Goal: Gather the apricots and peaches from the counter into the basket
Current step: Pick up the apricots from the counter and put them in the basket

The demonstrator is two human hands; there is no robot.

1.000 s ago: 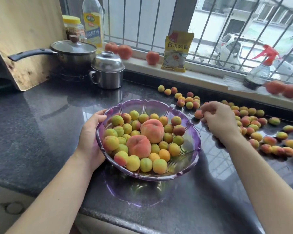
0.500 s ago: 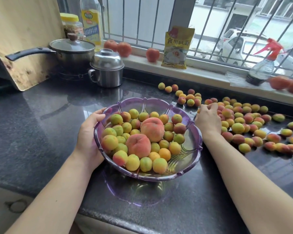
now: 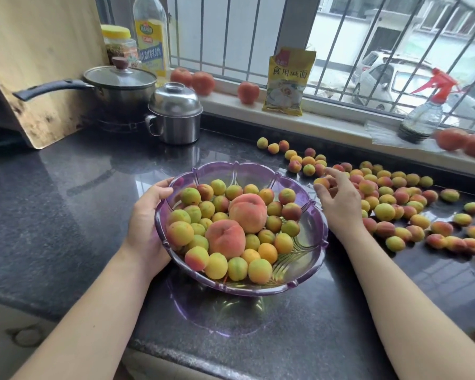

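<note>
Risk of spills: left hand (image 3: 146, 229) gripping tilted basket (image 3: 310, 242) near desk's front edge, right hand (image 3: 337, 201) fingers loosely curled round one apricot (image 3: 322, 182), loose apricots (image 3: 395, 204) rolling toward right edge.

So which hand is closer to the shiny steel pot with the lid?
Left. The left hand grips the purple plastic basket's near-left rim, below the lidded steel pot. The right hand is farther right, beside the scattered apricots, pinching one.
</note>
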